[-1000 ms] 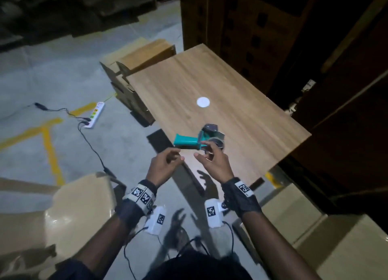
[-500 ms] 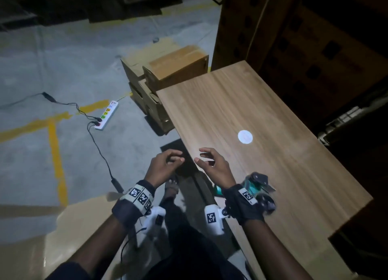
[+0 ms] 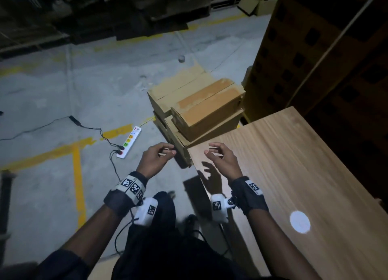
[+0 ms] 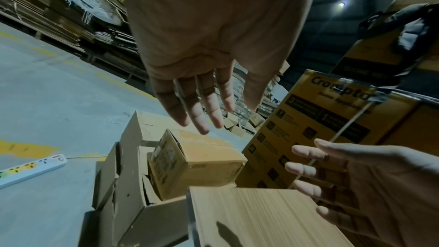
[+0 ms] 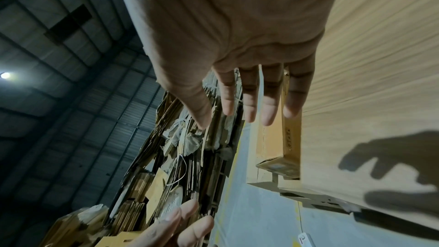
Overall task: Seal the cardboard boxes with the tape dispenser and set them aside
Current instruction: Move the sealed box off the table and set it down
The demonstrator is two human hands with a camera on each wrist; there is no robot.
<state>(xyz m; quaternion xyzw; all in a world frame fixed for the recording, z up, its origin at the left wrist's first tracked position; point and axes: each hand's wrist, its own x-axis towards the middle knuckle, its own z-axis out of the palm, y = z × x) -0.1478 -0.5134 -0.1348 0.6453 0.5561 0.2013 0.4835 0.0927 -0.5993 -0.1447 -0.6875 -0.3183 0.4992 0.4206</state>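
Note:
A stack of cardboard boxes point(image 3: 201, 109) stands on the floor beyond the wooden table's point(image 3: 294, 174) far left corner; the top box point(image 4: 197, 162) is small, with its flaps down. My left hand point(image 3: 157, 160) hovers empty over the floor just left of the stack, fingers loosely curled. My right hand point(image 3: 222, 158) hovers empty above the table's corner, fingers relaxed and spread. Both hands point(image 4: 202, 82) point(image 5: 237, 82) are a short way from the boxes and touch nothing. The tape dispenser is out of view.
A white power strip point(image 3: 130, 142) with plugged cables lies on the concrete floor to the left. Tall printed cartons point(image 3: 304, 55) stand behind the table. Flattened cardboard is piled along the far wall point(image 3: 126, 10). A white round sticker point(image 3: 299, 220) marks the tabletop.
My view and both hands have moved from the tape dispenser toward the box stack. The dispenser stayed on the table and has dropped out of view. The hands remain empty.

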